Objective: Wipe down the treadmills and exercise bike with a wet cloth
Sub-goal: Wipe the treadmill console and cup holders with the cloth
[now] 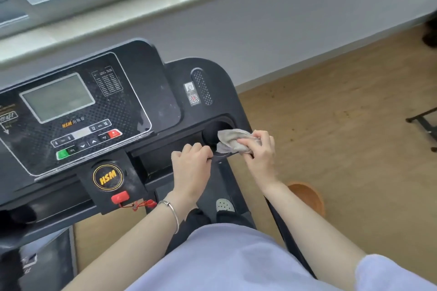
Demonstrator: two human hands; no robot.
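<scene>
A black treadmill console with a grey screen and HSM badge fills the left and middle of the head view. My right hand grips a crumpled grey cloth at the rim of the round cup holder on the console's right side. My left hand, with a silver bracelet on the wrist, curls its fingers over the console's front edge just left of the cloth.
A red safety key with a red cord hangs below the badge. A window sill runs behind the treadmill. Wood floor lies to the right, with a brown basin near the treadmill and a black stand at the right edge.
</scene>
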